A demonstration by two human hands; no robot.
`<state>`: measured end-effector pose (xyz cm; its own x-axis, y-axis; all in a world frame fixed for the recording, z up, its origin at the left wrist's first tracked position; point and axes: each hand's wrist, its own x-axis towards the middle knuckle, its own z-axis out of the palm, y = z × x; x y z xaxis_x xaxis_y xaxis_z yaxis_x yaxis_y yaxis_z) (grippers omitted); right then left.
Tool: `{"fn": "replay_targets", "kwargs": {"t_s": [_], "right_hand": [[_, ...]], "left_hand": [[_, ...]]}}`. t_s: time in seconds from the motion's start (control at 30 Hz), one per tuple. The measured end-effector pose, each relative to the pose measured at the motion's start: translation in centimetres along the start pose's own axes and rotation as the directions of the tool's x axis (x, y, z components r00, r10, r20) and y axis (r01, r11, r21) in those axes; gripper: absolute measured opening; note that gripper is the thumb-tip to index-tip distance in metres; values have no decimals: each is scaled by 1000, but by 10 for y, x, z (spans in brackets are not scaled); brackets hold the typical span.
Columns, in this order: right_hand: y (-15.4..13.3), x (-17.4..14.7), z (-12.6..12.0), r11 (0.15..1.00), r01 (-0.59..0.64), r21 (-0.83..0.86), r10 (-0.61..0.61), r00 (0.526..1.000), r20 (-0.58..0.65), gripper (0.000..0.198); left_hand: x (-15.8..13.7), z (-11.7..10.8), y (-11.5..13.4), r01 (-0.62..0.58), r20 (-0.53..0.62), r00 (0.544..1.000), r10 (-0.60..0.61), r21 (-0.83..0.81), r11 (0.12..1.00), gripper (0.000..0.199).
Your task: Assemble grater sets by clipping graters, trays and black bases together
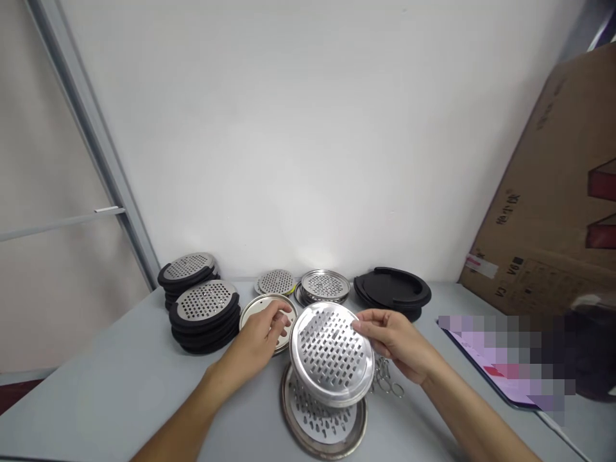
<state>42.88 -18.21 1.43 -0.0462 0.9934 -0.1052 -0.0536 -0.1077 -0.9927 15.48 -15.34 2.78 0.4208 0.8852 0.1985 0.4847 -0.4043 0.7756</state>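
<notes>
My right hand [392, 340] pinches the right rim of a round metal grater plate [332, 353], held tilted above the table. Beneath it lies a second slotted disc [327, 417] in a brownish metal ring dish [291, 417], partly covered by the held plate. My left hand [264, 330] has its fingers bent and apart, with nothing seen in it. Behind those fingers is a round, pale metal plate with small holes [255, 308], partly hidden by them. Several small metal rings [385, 378] lie just below my right hand.
At the left stand two stacks of black round holders with perforated discs [205, 321] [187, 266]. Along the wall sit a perforated disc [276, 281], stacked metal plates [325, 285] and black round holders [392, 289]. A phone [481, 359] and cardboard box [539, 212] are at the right.
</notes>
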Motion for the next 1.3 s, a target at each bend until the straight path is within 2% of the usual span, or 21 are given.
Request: {"fn": "replay_targets", "kwargs": {"t_s": [0.13,0.2,0.33,0.43,0.6,0.8,0.97,1.13,1.23,1.3], "right_hand": [[26,-10,5,993,-110,47,111,994,-15,39],[36,-11,6,991,-123,45,125,992,-25,39],[45,-13,7,991,-132,29,132,991,-16,38],[46,-13,11,990,-138,-40,138,990,-24,36],[46,-15,15,937,-61,-343,25,994,-111,30],[45,-20,12,776,114,-620,-160,987,-20,30],[45,-25,14,715,138,-685,-153,987,39,44],[38,-32,21,691,215,-691,-151,977,153,30],[35,-33,24,669,244,-702,-191,969,154,29],[35,-34,24,650,240,-721,-214,968,129,38]], "left_hand": [[-16,0,3,10,94,995,-13,35,999,38],[-27,2,2,1,156,988,-8,48,999,54],[-47,8,-8,-93,245,967,62,114,989,91],[-57,11,-17,-101,291,955,56,140,985,105],[-60,12,-26,-75,311,950,25,150,986,105],[-58,13,-30,-46,323,946,4,123,991,98],[-56,12,-29,-4,324,945,-36,122,993,101],[-55,14,-30,-11,315,949,-27,117,993,98],[-55,15,-32,-13,315,949,-24,116,993,100],[-55,15,-32,-7,313,949,-30,116,993,101]]}}
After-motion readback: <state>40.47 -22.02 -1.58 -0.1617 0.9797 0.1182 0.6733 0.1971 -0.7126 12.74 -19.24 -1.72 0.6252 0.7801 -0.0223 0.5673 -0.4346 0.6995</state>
